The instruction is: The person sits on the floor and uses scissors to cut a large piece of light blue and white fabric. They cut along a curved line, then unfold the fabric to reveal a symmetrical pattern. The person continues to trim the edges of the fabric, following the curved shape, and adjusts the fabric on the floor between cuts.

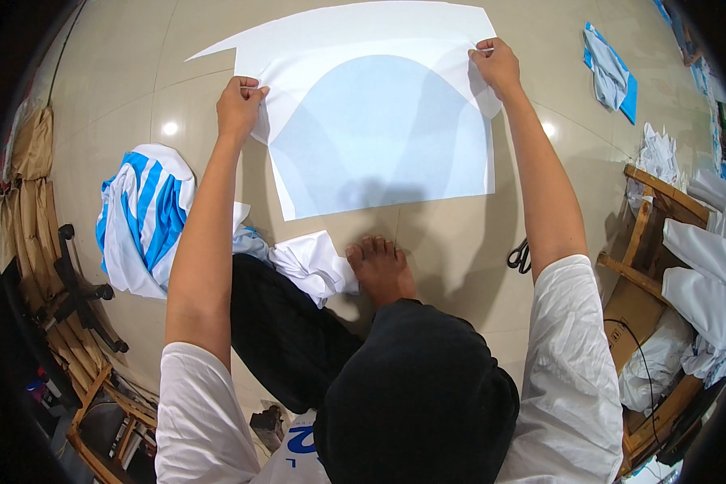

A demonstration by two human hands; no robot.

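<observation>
A large white sheet (pixel 363 28) with a pale blue arched panel (pixel 363 121) lies spread on the tiled floor in front of me. My left hand (pixel 238 109) pinches the white sheet at its left edge, and my right hand (pixel 496 68) pinches it at the upper right. Below the sheet, white cloth scraps (pixel 310 262) lie beside my bare foot (pixel 379 270). A bundle of blue and white striped fabric (pixel 133 218) rests at the left, past my left forearm. Black-handled scissors (pixel 519 256) lie by my right forearm.
Folded blue and light fabric (pixel 609 68) lies at the upper right. Wooden frames (pixel 645 274) with white cloth (pixel 694 250) stand along the right. On the left are a black wheeled chair base (pixel 81 286), brown material (pixel 28 210) and another wooden frame (pixel 97 419).
</observation>
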